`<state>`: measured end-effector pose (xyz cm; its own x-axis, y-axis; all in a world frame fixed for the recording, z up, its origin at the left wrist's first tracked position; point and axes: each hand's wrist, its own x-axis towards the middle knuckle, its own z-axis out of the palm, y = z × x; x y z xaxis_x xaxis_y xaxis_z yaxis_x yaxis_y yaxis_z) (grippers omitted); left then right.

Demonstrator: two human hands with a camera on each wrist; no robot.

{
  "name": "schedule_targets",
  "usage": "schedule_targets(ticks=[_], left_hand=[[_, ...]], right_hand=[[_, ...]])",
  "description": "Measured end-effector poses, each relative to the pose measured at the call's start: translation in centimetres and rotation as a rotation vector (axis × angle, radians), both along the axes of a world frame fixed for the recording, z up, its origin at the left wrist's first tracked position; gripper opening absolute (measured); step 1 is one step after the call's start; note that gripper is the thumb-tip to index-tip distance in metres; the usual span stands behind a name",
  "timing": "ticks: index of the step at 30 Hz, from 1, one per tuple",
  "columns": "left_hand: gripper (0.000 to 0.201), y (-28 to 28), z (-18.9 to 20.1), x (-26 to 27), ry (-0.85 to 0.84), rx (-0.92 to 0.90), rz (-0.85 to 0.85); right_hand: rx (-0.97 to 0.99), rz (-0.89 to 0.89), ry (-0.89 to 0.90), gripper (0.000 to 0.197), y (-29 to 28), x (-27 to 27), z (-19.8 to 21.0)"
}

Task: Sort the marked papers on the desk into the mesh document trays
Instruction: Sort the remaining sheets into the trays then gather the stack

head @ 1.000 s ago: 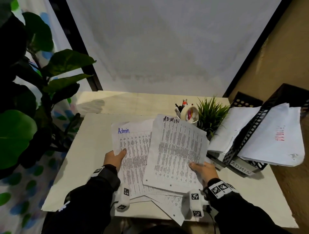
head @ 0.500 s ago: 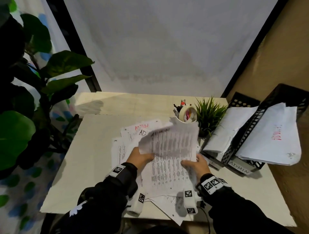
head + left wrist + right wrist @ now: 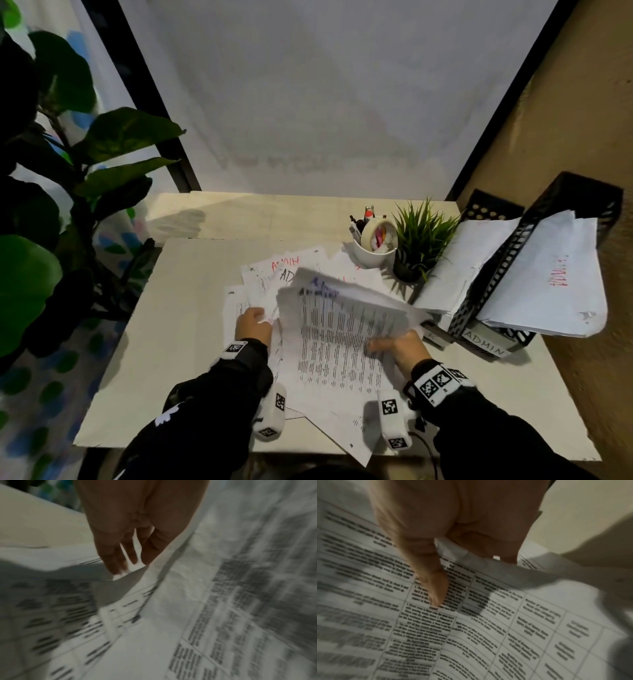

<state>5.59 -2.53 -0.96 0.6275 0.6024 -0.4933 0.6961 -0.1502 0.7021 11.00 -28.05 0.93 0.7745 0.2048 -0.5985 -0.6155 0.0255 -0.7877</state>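
Observation:
My right hand (image 3: pixel 397 347) grips two printed sheets marked "Admin" (image 3: pixel 342 329), raised off the desk and curling. In the right wrist view the thumb (image 3: pixel 436 588) presses on top of these sheets (image 3: pixel 505 628), with the fingers underneath. My left hand (image 3: pixel 253 325) is at their left edge, over the loose pile of marked papers (image 3: pixel 274 270). Its nearly straight fingertips (image 3: pixel 118 563) touch a sheet's lifted corner (image 3: pixel 120 580), and the thumb is hidden. Black mesh trays (image 3: pixel 486 291) at the right, one labelled ADMIN (image 3: pixel 486 346), hold white sheets (image 3: pixel 548 281).
A white cup with pens and a tape roll (image 3: pixel 373 246) and a small potted plant (image 3: pixel 421 240) stand behind the pile, next to the trays. A large leafy plant (image 3: pixel 51 205) fills the left. Some sheets overhang the desk's front edge (image 3: pixel 205 445).
My left hand passed the blue-marked Admin sheet onto the one in my right hand, then let go and dropped back to the pile. The held sheets shifted right.

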Motion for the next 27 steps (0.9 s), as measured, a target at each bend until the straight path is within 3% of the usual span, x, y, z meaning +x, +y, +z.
schedule_targets(ticks=[2,6,7,9,10,12,19,21,23,24,27], left_hand=[[0.048,0.9,-1.5,-0.5,0.110,0.034,0.015],[0.063,1.5,-2.0,-0.8,0.125,-0.039,-0.004],[0.058,1.6,-1.9,-0.9,0.137,-0.048,-0.026],[0.024,1.8,-2.1,-1.0,0.103,-0.015,-0.088],[0.017,1.9,-2.0,-1.2,0.065,0.020,-0.117],[0.033,2.5,-2.2,-1.5,0.011,0.111,-0.121],[0.015,6.0,-0.8,-2.6,-0.111,0.249,0.069],[0.015,6.7,-0.7,-2.8,-0.126,0.240,0.097],[0.015,7.3,-0.8,-2.9,-0.152,0.222,0.113],[0.015,7.5,-0.7,-2.9,-0.169,0.209,0.128],[0.017,8.1,-0.2,-3.3,-0.261,0.187,0.206]], right_hand=[[-0.055,0.022,0.006,0.037,-0.3,-0.4,-0.5],[-0.141,0.030,0.076,0.024,-1.0,-0.9,-0.6],[-0.119,0.019,0.096,0.023,-0.8,-1.0,-0.5],[-0.063,-0.002,0.089,0.034,-0.3,-1.0,-0.9],[-0.024,-0.011,0.099,0.036,-0.1,-1.0,-0.8],[-0.002,0.000,0.111,0.034,0.0,-1.2,-0.5],[-0.322,0.161,0.146,0.027,-0.6,-0.4,-1.1],[-0.361,0.192,0.135,0.039,-0.7,-0.4,-1.5],[-0.384,0.226,0.126,0.071,-0.9,-0.2,-1.9],[-0.379,0.229,0.114,0.073,-0.9,-0.2,-2.0],[-0.397,0.278,0.091,0.028,-0.8,-0.4,-0.9]])
